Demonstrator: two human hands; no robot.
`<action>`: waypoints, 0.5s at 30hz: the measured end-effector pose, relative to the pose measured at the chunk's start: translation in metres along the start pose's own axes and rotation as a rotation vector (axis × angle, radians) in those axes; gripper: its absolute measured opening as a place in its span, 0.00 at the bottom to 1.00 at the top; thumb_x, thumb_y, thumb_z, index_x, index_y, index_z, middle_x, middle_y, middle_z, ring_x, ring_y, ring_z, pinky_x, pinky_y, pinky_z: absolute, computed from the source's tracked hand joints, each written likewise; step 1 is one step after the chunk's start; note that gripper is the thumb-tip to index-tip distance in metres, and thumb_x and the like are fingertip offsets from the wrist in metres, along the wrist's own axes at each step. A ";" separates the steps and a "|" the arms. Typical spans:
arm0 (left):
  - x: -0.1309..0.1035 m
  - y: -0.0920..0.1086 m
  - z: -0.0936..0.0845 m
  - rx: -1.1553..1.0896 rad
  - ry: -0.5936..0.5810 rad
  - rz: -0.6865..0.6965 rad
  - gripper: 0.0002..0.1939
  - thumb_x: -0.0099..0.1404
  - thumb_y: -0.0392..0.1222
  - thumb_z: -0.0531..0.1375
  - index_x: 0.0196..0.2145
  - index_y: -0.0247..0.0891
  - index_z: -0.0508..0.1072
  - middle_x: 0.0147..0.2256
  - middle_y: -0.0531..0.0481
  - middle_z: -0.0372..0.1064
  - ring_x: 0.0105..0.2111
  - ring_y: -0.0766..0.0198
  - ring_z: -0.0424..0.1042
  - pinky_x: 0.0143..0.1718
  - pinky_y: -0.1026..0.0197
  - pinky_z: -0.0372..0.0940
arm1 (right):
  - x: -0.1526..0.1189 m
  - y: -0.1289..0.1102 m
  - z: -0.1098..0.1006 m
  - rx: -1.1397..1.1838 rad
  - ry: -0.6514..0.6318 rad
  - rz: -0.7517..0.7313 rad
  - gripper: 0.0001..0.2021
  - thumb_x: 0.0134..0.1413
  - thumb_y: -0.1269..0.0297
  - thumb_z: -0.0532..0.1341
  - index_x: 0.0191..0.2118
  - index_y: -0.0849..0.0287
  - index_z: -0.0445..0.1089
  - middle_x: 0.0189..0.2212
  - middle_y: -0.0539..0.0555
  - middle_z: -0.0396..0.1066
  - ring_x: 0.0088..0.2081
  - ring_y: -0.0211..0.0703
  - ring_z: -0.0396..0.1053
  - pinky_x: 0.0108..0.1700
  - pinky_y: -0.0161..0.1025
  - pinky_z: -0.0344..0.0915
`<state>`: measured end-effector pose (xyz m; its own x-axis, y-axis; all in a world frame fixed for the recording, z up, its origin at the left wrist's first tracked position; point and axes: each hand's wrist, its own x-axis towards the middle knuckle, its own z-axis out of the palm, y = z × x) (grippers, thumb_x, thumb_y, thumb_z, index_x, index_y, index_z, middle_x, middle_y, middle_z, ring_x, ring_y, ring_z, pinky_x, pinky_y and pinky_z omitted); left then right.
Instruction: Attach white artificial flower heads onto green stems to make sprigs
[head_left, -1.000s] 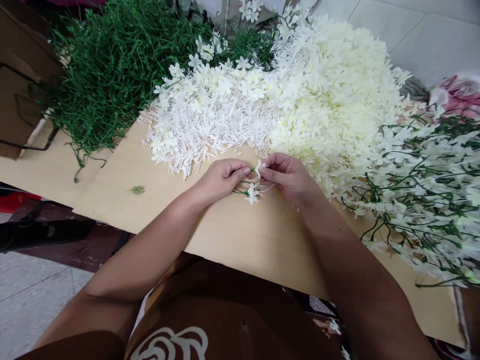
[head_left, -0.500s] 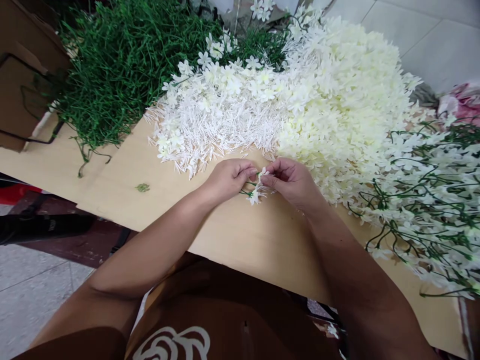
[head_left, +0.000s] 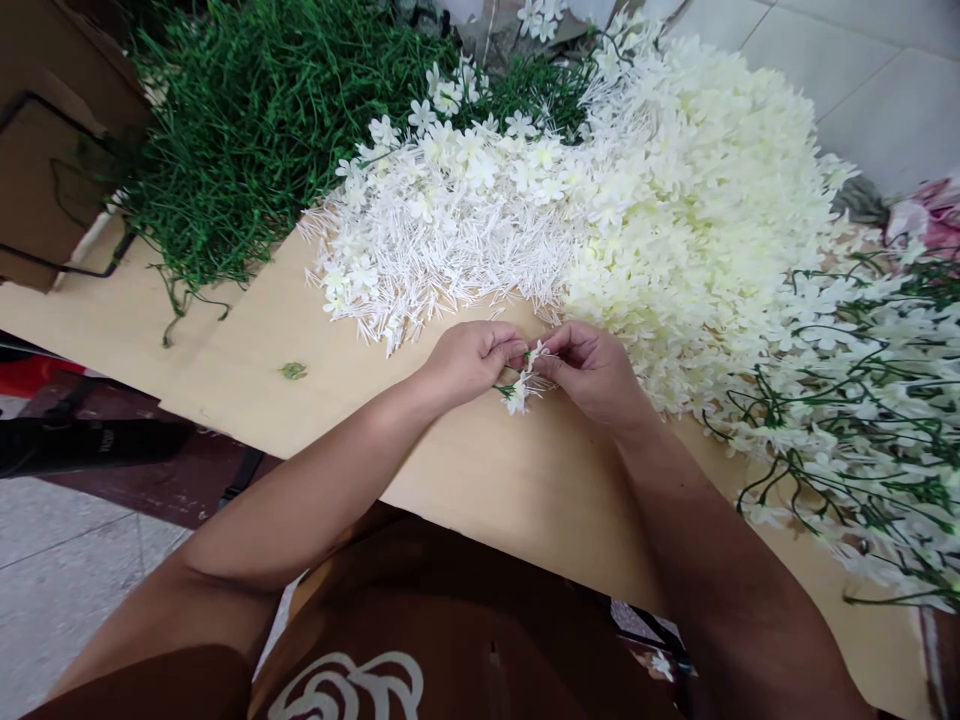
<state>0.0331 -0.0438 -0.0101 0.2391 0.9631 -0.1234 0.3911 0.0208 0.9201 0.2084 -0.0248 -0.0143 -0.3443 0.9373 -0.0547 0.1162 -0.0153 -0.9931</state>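
Note:
My left hand (head_left: 480, 362) is closed in a pinch on a green plastic stem (head_left: 507, 389) near the front of the table. Opposite it, my right hand (head_left: 594, 368) pinches a white artificial flower (head_left: 537, 354) where it meets the stem tip. A second white flower (head_left: 517, 393) hangs just below, on a green branch of the same stem. Thin white stamens stick out beside my right fingertips. Just beyond both hands lies a heap of white flower pieces (head_left: 480, 240) with thin white stalks. My fingers hide part of the stem.
A pile of green stems (head_left: 277, 130) lies at the back left, beside a cardboard box (head_left: 52, 190). Cream petals (head_left: 720, 190) are heaped at the back right. Finished-looking flower sprays (head_left: 855, 430) spread over the right side. A small green scrap (head_left: 293, 370) rests on the tan board (head_left: 465, 490).
The whole view has shifted slightly, so most things appear a little further right. Both hands keep their pinch on the stem and flower, with barely any movement between them.

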 end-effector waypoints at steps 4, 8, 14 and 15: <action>0.001 -0.001 0.001 0.035 0.007 0.015 0.14 0.65 0.41 0.54 0.22 0.37 0.65 0.19 0.56 0.61 0.22 0.70 0.58 0.26 0.65 0.53 | -0.001 0.002 0.001 0.042 0.000 0.005 0.20 0.32 0.54 0.77 0.24 0.58 0.67 0.26 0.50 0.74 0.28 0.37 0.70 0.33 0.37 0.67; 0.002 0.001 0.000 0.111 0.035 0.019 0.16 0.65 0.41 0.55 0.20 0.37 0.63 0.19 0.56 0.61 0.22 0.69 0.59 0.26 0.64 0.51 | 0.000 0.003 0.000 0.038 -0.019 0.021 0.22 0.31 0.52 0.77 0.23 0.57 0.66 0.23 0.48 0.72 0.25 0.36 0.68 0.30 0.37 0.67; 0.002 0.002 -0.002 0.074 -0.001 0.005 0.15 0.64 0.41 0.55 0.20 0.37 0.64 0.19 0.56 0.61 0.22 0.70 0.60 0.26 0.65 0.53 | 0.001 0.002 -0.001 0.058 -0.018 0.080 0.22 0.28 0.53 0.77 0.22 0.58 0.66 0.20 0.47 0.70 0.23 0.33 0.64 0.26 0.35 0.62; 0.002 0.002 -0.002 0.074 -0.006 0.008 0.15 0.64 0.41 0.55 0.20 0.37 0.64 0.19 0.56 0.61 0.22 0.70 0.59 0.26 0.65 0.53 | 0.001 0.001 -0.001 0.066 -0.022 0.091 0.22 0.28 0.53 0.78 0.22 0.58 0.67 0.20 0.47 0.70 0.23 0.33 0.64 0.26 0.34 0.61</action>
<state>0.0327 -0.0415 -0.0079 0.2475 0.9616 -0.1186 0.4539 -0.0069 0.8910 0.2089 -0.0237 -0.0156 -0.3554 0.9232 -0.1462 0.0861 -0.1235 -0.9886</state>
